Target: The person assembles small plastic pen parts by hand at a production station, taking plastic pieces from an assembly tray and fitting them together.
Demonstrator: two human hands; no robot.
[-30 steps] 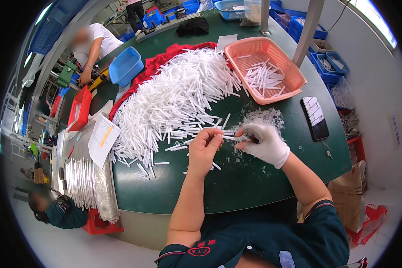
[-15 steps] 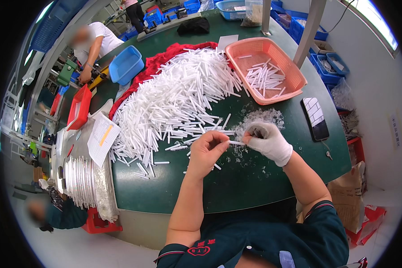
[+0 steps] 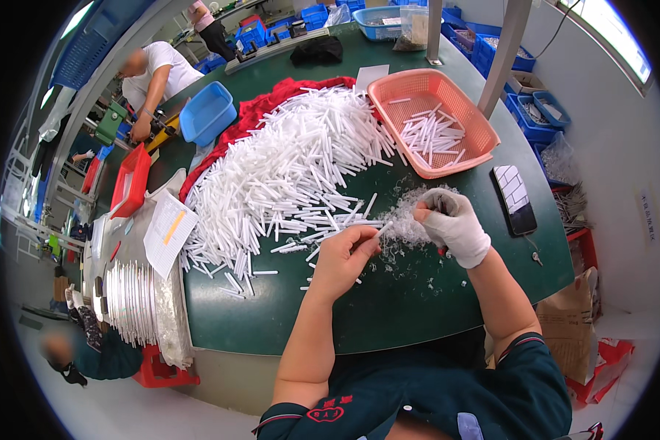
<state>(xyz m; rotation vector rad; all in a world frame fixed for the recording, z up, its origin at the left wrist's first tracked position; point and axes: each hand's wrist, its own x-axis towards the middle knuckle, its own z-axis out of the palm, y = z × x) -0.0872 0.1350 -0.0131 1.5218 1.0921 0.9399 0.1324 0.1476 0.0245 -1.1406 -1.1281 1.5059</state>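
Observation:
Between the thumb and fingers of my bare left hand (image 3: pixel 343 258) is a short white plastic tube (image 3: pixel 384 229), its free end tilted up to the right. My right hand (image 3: pixel 455 229) wears a white glove that leaves the thumb tip bare. Its fingers are curled closed a little apart from the tube, and whatever they grip is hidden. Thin clear shavings (image 3: pixel 405 227) lie scattered beside and under the right hand. A large heap of similar white tubes (image 3: pixel 286 161) covers the table left of and beyond my hands, partly on a red cloth (image 3: pixel 248 110).
Beyond my right hand, an orange basket (image 3: pixel 490 141) holds several tubes. Right of it lie a phone (image 3: pixel 515 199) and a key (image 3: pixel 537 258). A blue bin (image 3: pixel 207 112), a red tray (image 3: pixel 130 180) and a paper sheet (image 3: pixel 169 233) are at left. A co-worker (image 3: pixel 158 73) sits across.
My right hand has drawn away from the tube, up and to the right. The tube's free end, level before, now tilts up in my left hand, which has moved slightly down.

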